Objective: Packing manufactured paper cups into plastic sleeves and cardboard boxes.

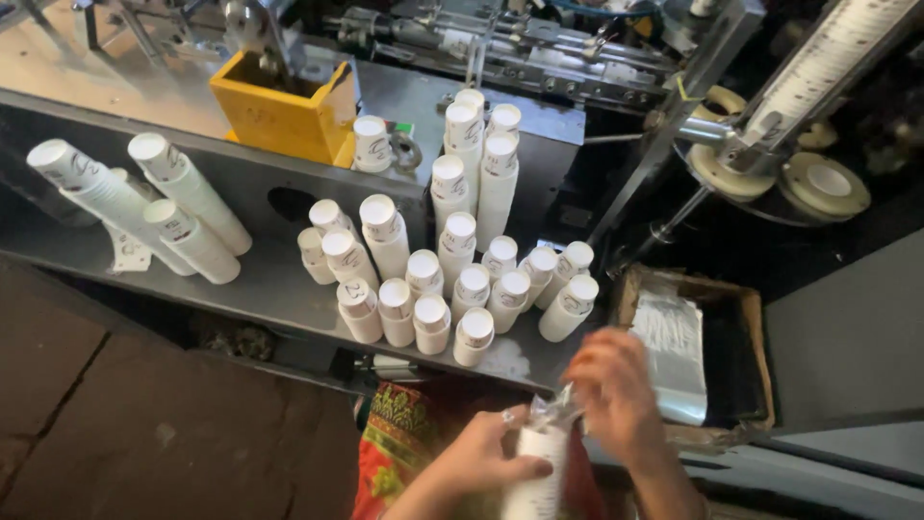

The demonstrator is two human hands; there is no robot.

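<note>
A: Far left on grey shelf [260, 289]: three cup stacks lying flat [144, 207]. Centre: many upright cup stacks [433, 289].

B: Left hand [481, 462]?

A: Clasped round white cup stack [539, 472], low at frame bottom. Right hand [611, 385] pinching clear plastic sleeve [556, 409] at stack top.

B: Step?

A: Likely bagging. Next probably calls for sleeve drawn down evenly. Box of plastic bags [674, 356] at right.
</note>
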